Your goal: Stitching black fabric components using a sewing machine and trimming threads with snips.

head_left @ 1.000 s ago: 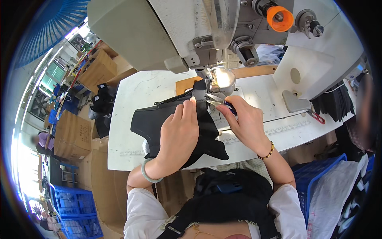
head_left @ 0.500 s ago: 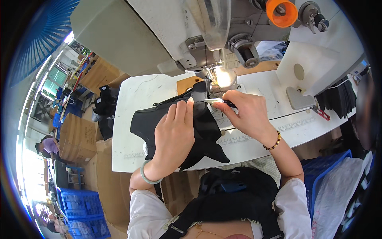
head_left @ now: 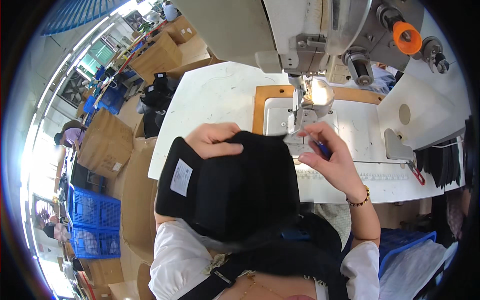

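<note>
Black fabric piece is held up in front of the sewing machine. Its upper edge is gripped by the left hand, thumb on the near face. A blue tool is held by the right hand, thumb and forefinger parted, before the machine; its tip cannot be made out. The step is judged to be off-machine handling; a two-handed grip calls for the tool, the likely obstruction, to be tucked aside. A ruler strip is set before the machine; blue crates are stacked to its left.
</note>
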`<move>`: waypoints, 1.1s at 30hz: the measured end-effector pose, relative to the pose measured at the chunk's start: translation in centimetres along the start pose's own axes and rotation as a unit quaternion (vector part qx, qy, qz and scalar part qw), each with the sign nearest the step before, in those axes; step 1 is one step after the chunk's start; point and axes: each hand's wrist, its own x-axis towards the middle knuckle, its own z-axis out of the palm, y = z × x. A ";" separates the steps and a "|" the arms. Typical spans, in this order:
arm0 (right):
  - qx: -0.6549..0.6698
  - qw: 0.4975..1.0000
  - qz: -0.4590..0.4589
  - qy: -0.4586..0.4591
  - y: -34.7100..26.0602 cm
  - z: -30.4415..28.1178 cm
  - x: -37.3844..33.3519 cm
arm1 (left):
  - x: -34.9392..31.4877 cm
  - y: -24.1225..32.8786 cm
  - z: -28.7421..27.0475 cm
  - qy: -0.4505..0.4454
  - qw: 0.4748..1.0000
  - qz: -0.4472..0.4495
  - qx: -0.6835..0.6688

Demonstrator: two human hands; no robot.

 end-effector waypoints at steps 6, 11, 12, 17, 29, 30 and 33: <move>-0.112 0.992 -0.024 0.050 1.5 -1.6 -2.3 | 1.9 -1.9 5.6 -0.046 0.913 -0.264 -0.307; -0.330 0.939 -0.084 0.039 1.7 -3.0 -3.7 | 3.5 -2.4 6.7 -0.070 0.899 -0.298 -0.312; -0.333 0.939 -0.080 0.030 1.7 -2.9 -3.7 | 3.5 -2.4 6.9 -0.052 0.892 -0.300 -0.335; -0.357 0.921 -0.154 0.026 2.0 -2.4 -3.0 | 3.5 -2.3 7.5 -0.028 0.883 -0.319 -0.344; -0.189 0.977 -0.024 0.097 3.0 -3.2 -3.4 | 3.6 -4.5 7.0 -0.029 0.886 -0.367 -0.282; -0.173 0.983 -0.008 0.068 2.8 -3.6 -3.8 | 3.7 -4.3 7.0 -0.040 0.889 -0.344 -0.300; -0.102 0.994 0.024 0.010 2.0 -4.4 -5.2 | 4.0 -3.4 6.5 -0.083 0.872 -0.349 -0.332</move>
